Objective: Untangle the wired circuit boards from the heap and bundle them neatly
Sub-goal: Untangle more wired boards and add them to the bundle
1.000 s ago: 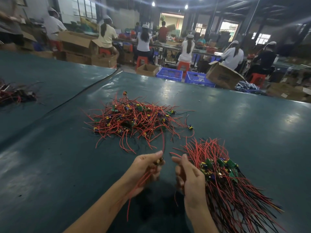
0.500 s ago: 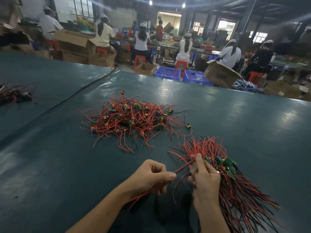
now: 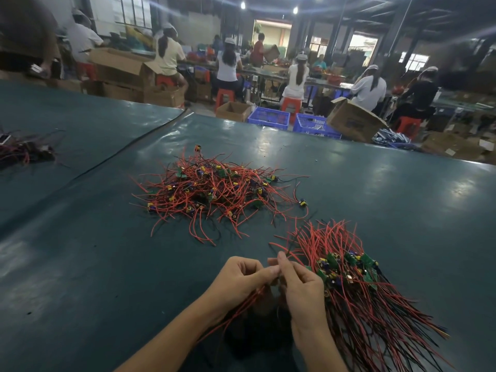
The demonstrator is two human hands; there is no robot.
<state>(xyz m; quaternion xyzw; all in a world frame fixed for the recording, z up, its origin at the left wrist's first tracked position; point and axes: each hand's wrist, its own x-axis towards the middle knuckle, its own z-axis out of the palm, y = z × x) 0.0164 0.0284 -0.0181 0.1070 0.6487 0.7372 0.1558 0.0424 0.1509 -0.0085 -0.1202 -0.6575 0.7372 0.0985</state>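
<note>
Wired circuit boards lie in a tangled heap (image 3: 214, 191) at the middle of the bench (image 3: 94, 264), red leads looping out on every side, small green boards with yellow and blue parts mixed through. Closer to the near edge, on the right, lies the sorted bundle (image 3: 357, 288): boards lined up in a band, red and black leads fanning toward the far edge on one side and the near right corner on the other.

My left hand (image 3: 239, 280) sits between heap and bundle, fingers curled, pinching a few red wires (image 3: 241, 304) that trail back under my wrist toward the near edge. My right hand (image 3: 303, 291) is just beside it, against the bundle's left side, thumb and forefinger pinched on the same wires, fingertips meeting the left's. Whether a board sits inside the pinch I cannot tell.

At the far left edge lies a second, darker tangle (image 3: 24, 151). Beyond the far edge stand 2 blue crates (image 3: 268, 118), a cardboard box (image 3: 354, 120) and seated people (image 3: 298, 76).
</note>
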